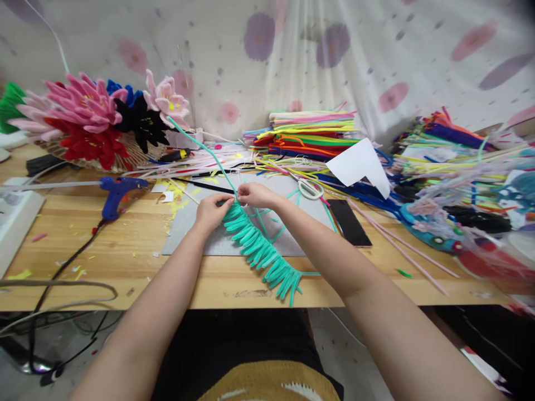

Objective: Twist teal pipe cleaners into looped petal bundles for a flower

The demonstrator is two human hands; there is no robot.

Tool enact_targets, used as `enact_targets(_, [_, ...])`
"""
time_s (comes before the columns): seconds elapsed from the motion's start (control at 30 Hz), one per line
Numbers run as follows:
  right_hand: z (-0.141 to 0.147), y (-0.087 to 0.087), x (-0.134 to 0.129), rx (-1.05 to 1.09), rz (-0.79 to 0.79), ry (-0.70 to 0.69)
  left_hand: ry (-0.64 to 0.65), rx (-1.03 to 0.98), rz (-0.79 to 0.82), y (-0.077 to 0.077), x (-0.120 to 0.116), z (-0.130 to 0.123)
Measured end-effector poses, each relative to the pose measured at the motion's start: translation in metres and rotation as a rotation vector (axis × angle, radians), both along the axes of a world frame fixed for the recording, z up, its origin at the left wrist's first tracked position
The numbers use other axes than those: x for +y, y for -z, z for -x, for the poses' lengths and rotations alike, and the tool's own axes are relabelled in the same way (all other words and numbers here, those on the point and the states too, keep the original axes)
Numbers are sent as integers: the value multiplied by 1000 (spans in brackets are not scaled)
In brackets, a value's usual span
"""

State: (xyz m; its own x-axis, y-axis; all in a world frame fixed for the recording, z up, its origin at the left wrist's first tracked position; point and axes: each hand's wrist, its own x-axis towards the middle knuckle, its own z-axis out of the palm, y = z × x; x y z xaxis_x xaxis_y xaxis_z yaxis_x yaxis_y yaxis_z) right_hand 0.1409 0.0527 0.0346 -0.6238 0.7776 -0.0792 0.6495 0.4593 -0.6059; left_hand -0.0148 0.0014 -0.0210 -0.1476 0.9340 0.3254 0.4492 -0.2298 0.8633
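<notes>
A fringe of looped turquoise pipe cleaners [263,250] slants from the grey mat [188,239] down toward the table's front edge. My left hand [215,210] pinches its upper end between thumb and fingers. Close beside it, my right hand [256,196] is closed at the same spot, where a long turquoise stem [204,149] rises up and to the left. The exact grip of the right fingertips is too small to make out. More turquoise pieces lie on the mat, partly hidden by my right arm.
Left of the mat lies a blue glue gun [115,195] with its cord. White-handled scissors [310,189] and a black phone [348,223] rest to the right. Fuzzy flowers [87,106] and pipe cleaner bundles [309,133] stand behind. A white power strip [19,228] sits far left.
</notes>
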Motion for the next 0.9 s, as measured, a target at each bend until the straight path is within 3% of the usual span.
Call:
enact_targets(0.2, [2, -2, 1, -58, -53, -43, -109, -113, -3, -3, 2, -1])
enact_targets(0.4, [3, -3, -2, 5, -20, -30, 47, -44, 60, -1, 2, -5])
enact_targets(0.63, [1, 0, -2, 76, 110, -22, 6, -189, 99, 2, 4, -4])
enact_targets(0.8, [-13, -1, 1, -219, -113, 221, 42, -268, 153, 4, 5, -3])
enact_targets(0.9, [-24, 8, -2, -424, -105, 266, 36, -283, 181, 3, 5, -4])
